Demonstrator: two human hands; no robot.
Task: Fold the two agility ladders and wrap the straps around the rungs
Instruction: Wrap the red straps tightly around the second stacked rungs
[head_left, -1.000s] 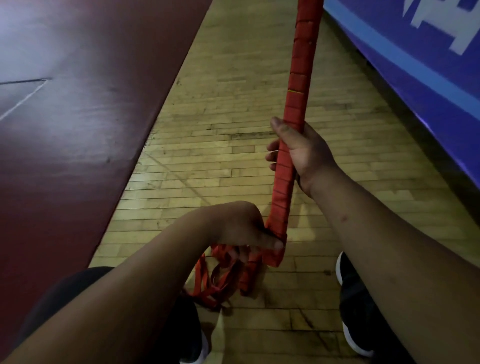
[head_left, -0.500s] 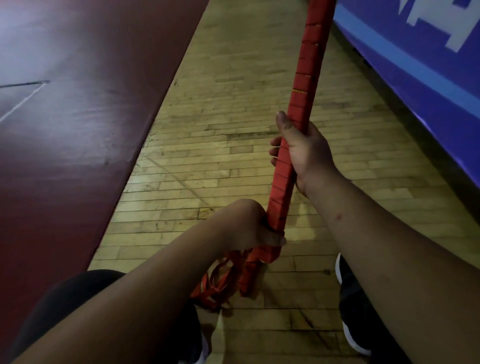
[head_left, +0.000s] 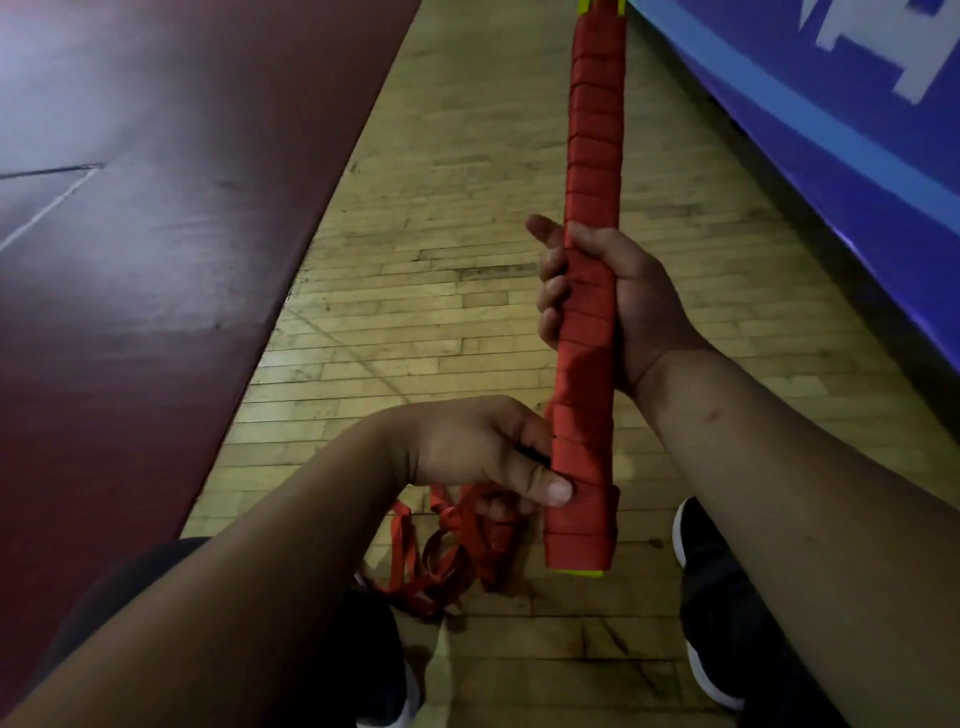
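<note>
I am looking down on a pale wooden plank floor (head_left: 441, 291), with one dark red mat (head_left: 156, 234) covering its left side. On the near left is one black shoe with a white sole (head_left: 384, 670). Above it, the left hand (head_left: 483, 452) pinches the lower end of the one red strap-wrapped bundle of ladder rungs (head_left: 592, 156), thumb pressed on its front. One tangle of loose red strap (head_left: 441, 566) lies on the floor under that hand. I cannot tell whether the curled fingers hold it too. The bundle stands nearly upright in mid-scene, with yellow-green showing at both ends. The right hand (head_left: 618, 301) grips its middle, fingers wrapped round. A second shoe (head_left: 711, 597) sits near right, and one blue padded wall with white lettering (head_left: 831, 130) runs far right.
</note>
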